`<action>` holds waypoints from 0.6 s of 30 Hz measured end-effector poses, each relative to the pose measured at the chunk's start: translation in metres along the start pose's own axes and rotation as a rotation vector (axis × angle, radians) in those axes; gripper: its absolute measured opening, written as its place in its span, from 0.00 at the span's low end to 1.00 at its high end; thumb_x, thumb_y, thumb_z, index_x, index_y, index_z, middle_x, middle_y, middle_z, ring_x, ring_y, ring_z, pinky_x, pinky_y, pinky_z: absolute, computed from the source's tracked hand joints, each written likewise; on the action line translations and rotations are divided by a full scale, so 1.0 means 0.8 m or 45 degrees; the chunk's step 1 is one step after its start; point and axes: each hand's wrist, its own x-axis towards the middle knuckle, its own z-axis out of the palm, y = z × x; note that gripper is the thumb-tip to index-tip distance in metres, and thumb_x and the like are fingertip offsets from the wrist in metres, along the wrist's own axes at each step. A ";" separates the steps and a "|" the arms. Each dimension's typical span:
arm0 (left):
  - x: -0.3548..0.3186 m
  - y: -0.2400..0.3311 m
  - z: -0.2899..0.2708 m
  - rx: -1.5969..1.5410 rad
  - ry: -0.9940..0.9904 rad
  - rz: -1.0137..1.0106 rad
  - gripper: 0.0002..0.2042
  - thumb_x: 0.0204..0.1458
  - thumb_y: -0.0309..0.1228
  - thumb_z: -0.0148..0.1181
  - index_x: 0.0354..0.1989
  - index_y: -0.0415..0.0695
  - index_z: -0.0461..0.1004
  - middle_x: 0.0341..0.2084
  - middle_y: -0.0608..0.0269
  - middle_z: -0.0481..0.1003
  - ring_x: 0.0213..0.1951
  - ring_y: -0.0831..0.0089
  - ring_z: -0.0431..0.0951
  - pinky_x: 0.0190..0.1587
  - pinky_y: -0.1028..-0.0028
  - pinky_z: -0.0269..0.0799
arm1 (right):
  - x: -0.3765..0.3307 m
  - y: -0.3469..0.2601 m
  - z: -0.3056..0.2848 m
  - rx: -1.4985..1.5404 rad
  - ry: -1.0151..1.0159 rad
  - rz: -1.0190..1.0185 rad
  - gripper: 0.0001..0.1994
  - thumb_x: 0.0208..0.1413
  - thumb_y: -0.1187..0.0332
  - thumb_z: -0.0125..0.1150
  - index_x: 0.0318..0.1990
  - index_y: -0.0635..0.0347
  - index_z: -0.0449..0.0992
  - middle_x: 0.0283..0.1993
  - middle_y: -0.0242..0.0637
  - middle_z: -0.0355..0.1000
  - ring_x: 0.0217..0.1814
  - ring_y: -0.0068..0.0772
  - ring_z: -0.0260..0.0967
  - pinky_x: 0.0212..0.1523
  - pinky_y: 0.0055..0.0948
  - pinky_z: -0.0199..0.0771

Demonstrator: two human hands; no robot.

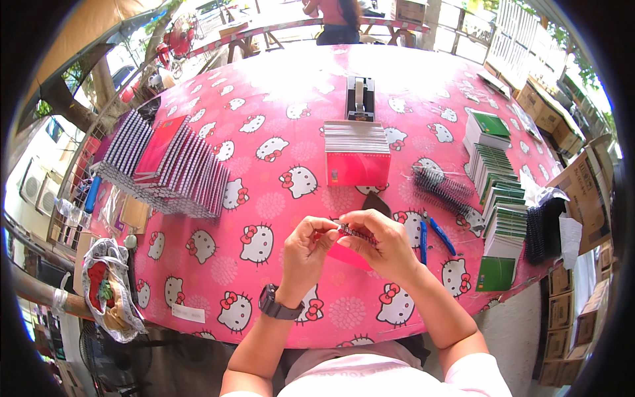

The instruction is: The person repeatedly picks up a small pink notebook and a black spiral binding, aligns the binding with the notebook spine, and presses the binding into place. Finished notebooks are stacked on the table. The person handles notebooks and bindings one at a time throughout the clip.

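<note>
In front of me I hold a small pink notebook (349, 257) with a dark spiral coil (357, 233) along its upper edge. My left hand (308, 248) pinches at the coil's left end, thumb and forefinger together. From the other side my right hand (382, 246) grips the notebook and coil, its fingertips meeting the left ones; they partly hide the notebook. Blue-handled pliers (439, 237) lie just right of my right hand. Beyond my hands stands a block of pink-covered notebooks (357, 169), with loose black spiral coils (442, 188) to its right.
Stacks of spiral-bound notebooks (178, 159) fill the table's left side. A long row of green-covered booklets (499, 192) runs down the right. Behind the pink block sits a black and metal device (360, 99). A cloth-lined basket (109, 291) hangs at the left edge; cardboard boxes (582, 192) stand right.
</note>
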 end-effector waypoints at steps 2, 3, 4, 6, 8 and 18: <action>0.000 0.004 0.005 0.031 0.005 0.021 0.05 0.54 0.27 0.60 0.36 0.40 0.73 0.31 0.68 0.75 0.32 0.83 0.71 0.35 0.81 0.68 | 0.001 0.004 -0.002 -0.005 0.011 -0.050 0.10 0.51 0.69 0.66 0.39 0.63 0.74 0.32 0.38 0.70 0.29 0.29 0.69 0.30 0.24 0.70; -0.001 0.004 0.005 0.067 0.008 0.047 0.04 0.54 0.26 0.60 0.36 0.40 0.73 0.31 0.66 0.75 0.32 0.81 0.72 0.35 0.80 0.69 | 0.001 0.005 -0.001 -0.004 0.010 -0.074 0.11 0.51 0.69 0.67 0.38 0.63 0.74 0.31 0.38 0.70 0.28 0.30 0.69 0.29 0.25 0.70; -0.001 0.003 0.005 0.103 0.012 0.073 0.04 0.54 0.25 0.60 0.36 0.40 0.73 0.31 0.65 0.75 0.32 0.79 0.73 0.35 0.79 0.69 | 0.002 0.004 -0.001 -0.026 0.008 -0.065 0.11 0.50 0.68 0.67 0.36 0.62 0.73 0.30 0.38 0.69 0.29 0.33 0.68 0.30 0.28 0.69; -0.003 0.004 0.004 0.212 0.023 0.174 0.04 0.53 0.24 0.60 0.36 0.40 0.73 0.30 0.62 0.75 0.32 0.75 0.74 0.35 0.76 0.70 | 0.006 -0.003 0.001 -0.052 -0.009 -0.059 0.11 0.49 0.66 0.67 0.33 0.61 0.71 0.28 0.38 0.68 0.30 0.38 0.67 0.31 0.35 0.67; -0.002 0.008 0.012 0.363 0.036 0.318 0.05 0.52 0.22 0.59 0.36 0.41 0.72 0.30 0.60 0.74 0.32 0.72 0.75 0.35 0.75 0.70 | 0.006 -0.007 -0.002 -0.079 0.022 -0.071 0.12 0.48 0.65 0.68 0.31 0.62 0.71 0.27 0.38 0.67 0.29 0.38 0.66 0.30 0.35 0.66; -0.005 0.008 0.021 0.337 0.098 0.256 0.06 0.53 0.25 0.59 0.37 0.43 0.69 0.28 0.63 0.70 0.31 0.71 0.72 0.32 0.74 0.67 | 0.002 -0.014 0.003 -0.226 -0.001 -0.059 0.08 0.56 0.69 0.59 0.36 0.65 0.72 0.30 0.41 0.70 0.32 0.42 0.69 0.31 0.34 0.69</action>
